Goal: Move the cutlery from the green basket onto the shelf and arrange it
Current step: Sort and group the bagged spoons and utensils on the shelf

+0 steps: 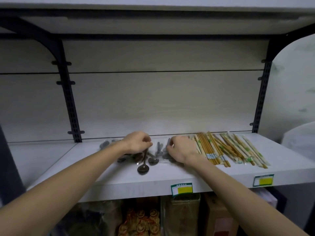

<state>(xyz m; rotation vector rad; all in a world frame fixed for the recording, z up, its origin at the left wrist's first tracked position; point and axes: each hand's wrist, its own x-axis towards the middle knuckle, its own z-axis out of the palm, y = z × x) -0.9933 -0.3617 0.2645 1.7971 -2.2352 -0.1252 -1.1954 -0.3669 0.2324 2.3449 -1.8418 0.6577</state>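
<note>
On the pale shelf [170, 178]: a loose heap of metal spoons [146, 159] at centre, bundled chopsticks [221, 149] to the right. Left hand [138, 142], fingers pinched on one spoon handle; right hand [182, 149], curled down on wrapped spoons, grip unclear. Two price labels [181, 189] on the front edge.
</note>
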